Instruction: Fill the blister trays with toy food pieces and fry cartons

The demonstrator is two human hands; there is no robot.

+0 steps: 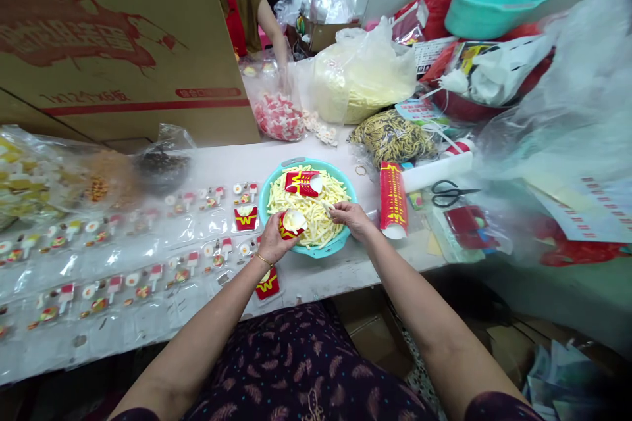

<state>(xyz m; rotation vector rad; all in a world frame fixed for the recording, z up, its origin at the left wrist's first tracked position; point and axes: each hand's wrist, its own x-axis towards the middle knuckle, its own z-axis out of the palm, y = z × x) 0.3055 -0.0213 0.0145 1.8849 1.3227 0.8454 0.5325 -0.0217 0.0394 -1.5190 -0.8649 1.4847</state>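
The left hand (277, 245) holds a red fries carton (290, 226) over the turquoise basin (263, 200); the right hand (351, 216) is at the pale fry sticks (316, 231) (whether closed on any, I can't tell); the carton by the packets (245, 218) looks filled; the carton atop the sticks (296, 183) and the nested red stack (392, 197) seem unfilled.

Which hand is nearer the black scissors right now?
Right. The right hand is left of the scissors, over the right side of the basin; the left hand is farther left, at its near-left rim.
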